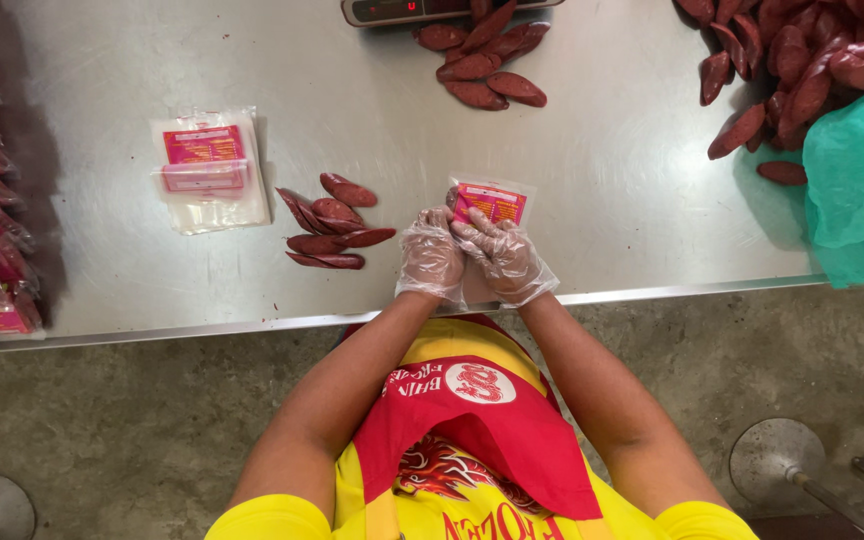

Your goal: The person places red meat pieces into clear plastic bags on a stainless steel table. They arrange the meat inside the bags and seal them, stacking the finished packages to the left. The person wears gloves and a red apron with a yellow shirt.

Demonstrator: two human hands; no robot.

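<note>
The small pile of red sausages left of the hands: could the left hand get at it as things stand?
Probably yes. The sausage pile lies close beside the left hand on bare steel table, nothing between. But both hands grip a clear pouch, so the left must let go first.

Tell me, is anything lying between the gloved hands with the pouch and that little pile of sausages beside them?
Nothing visible: bare steel table separates the left hand, holding the pouch with the right hand, from the sausage pile.

A single camera sits on the person's head and looks almost straight down, close over the near edge of a steel table (592, 180). It takes in the tabletop from near edge to far side, the person's own forearms and apron below, and the concrete floor (132, 430) underneath.
</note>
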